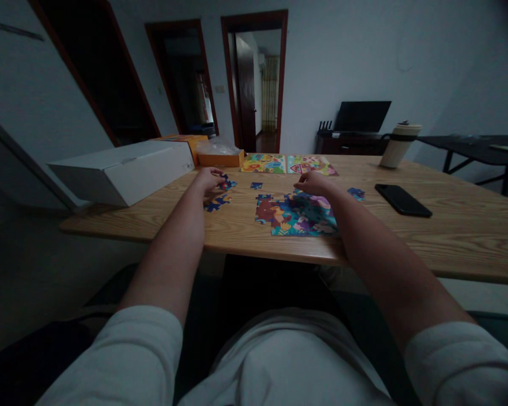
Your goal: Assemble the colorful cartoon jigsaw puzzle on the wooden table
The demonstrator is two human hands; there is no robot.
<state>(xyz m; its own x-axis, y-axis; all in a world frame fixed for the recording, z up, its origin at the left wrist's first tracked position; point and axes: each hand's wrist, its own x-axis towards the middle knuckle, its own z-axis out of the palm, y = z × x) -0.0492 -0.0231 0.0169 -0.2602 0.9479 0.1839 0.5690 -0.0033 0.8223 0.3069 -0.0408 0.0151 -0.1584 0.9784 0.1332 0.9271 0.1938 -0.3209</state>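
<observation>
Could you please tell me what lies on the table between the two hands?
In the head view, a small blue puzzle piece lies between the left hand and right hand, beyond the partly assembled puzzle.

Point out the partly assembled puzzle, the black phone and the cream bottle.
Partly assembled puzzle (298, 219): head view, middle of its picture side.
Black phone (402, 199): head view, middle of its upward face.
Cream bottle (397, 148): head view, middle of its body, below the lid.

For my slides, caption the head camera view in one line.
Left hand at loose puzzle pieces, right hand by a partly built puzzle on a table.
</observation>
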